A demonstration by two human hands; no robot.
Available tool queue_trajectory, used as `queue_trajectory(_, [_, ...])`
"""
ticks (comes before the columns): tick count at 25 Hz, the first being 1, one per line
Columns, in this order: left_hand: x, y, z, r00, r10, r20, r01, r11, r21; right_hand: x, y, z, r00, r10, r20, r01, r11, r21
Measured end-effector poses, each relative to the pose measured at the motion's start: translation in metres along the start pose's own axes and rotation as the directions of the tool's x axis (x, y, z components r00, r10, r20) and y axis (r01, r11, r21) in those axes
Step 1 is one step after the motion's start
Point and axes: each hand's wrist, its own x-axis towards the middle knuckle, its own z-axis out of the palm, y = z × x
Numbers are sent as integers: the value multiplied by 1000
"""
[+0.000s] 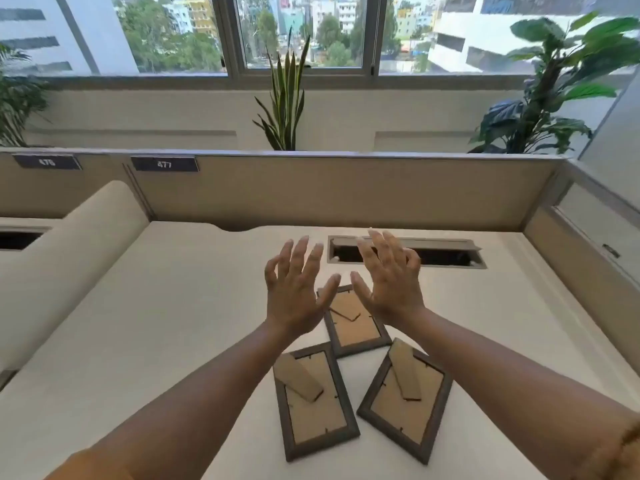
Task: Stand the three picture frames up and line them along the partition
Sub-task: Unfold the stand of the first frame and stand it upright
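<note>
Three frames lie face down on the desk, backs up: one at 12 o'clock, one at 7 o'clock, one at 5 o'clock. The left hand and right hand hover above them, fingers spread, holding nothing. The cable tray near the partition looks dark inside; its contents I cannot tell.

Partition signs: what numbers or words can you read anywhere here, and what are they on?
"477": white digits on the dark plate on the partition.
"476", a bit blurred: on the next dark plate to the left.
Frames: backs up, no writing visible.
Buildings outside: any signs are too blurred to read.
</note>
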Motion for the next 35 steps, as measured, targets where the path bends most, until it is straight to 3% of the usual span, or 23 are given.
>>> queue_trajectory(3, [-38,-9,29,974,-168,155,182,980,-80,-32,-3,37,989,37,144,-41,999,28])
queue_trajectory(8, [-97,-27,62,778,-446,443,576,788,-218,-83,-11,96,873,-39,487,-45,986,160])
queue_trajectory(12, [-119,-31,65,590,-618,519,784,593,-186,-105,-22,119,809,-184,558,19,957,289])
queue_trajectory(14, [-123,-35,65,540,-648,538,832,508,-224,-107,-27,128,789,-242,564,64,947,316])
queue_trajectory(20, [-123,-31,65,487,-693,532,870,332,-364,-111,-32,141,741,-274,613,94,946,309])
queue_trajectory(24, [-120,-25,64,519,-727,451,828,296,-475,-107,-32,140,737,-273,618,105,950,293])
queue_trajectory(28, [-115,-26,59,474,-701,532,838,176,-516,-108,-27,131,675,-312,668,145,944,295])
queue_trajectory(32, [-106,-32,51,501,-681,535,828,197,-525,-113,-22,119,632,-385,672,210,920,329])
queue_trajectory(35, [-93,-39,42,471,-680,562,829,124,-545,-114,-26,111,648,-418,637,224,904,365])
